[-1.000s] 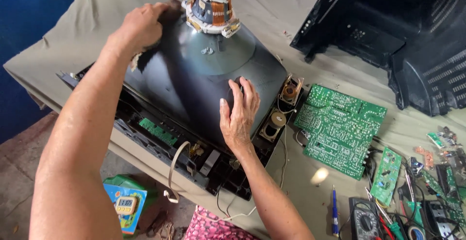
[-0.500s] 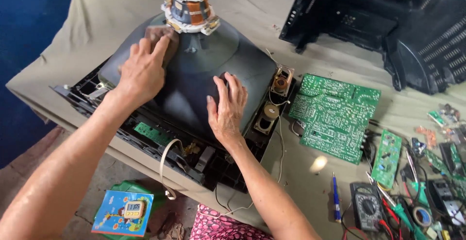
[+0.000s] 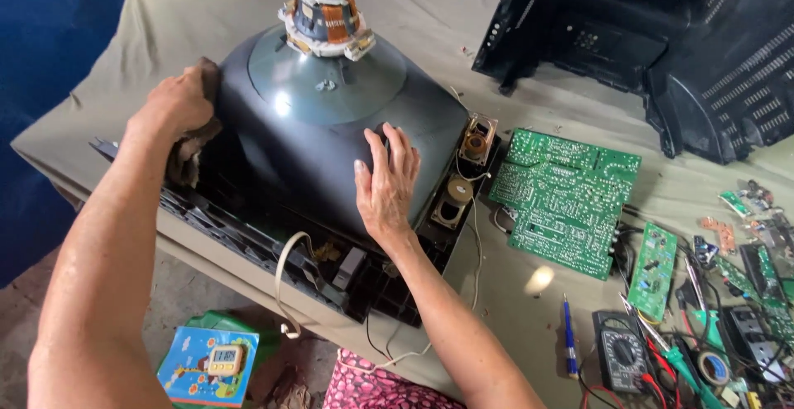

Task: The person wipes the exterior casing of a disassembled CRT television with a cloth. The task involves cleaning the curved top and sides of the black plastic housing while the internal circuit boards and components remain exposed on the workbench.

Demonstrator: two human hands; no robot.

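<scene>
The big dark grey glass picture tube (image 3: 331, 128) sits face down in its black plastic front frame (image 3: 248, 243) on the cloth-covered table (image 3: 165, 12), copper-wound neck pointing up. Left hand (image 3: 175, 105) is bunched around a brown rag (image 3: 192, 148), pressing it on the tube's left side. Right hand (image 3: 387, 184) lies flat on the tube, fingers spread. Green circuit board (image 3: 566, 202) just right, black back cover (image 3: 653, 37) behind it.

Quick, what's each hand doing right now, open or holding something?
Left hand: closed on a brown rag, pressed against the picture tube.
Right hand: open, flat on the tube, holding nothing.
</scene>
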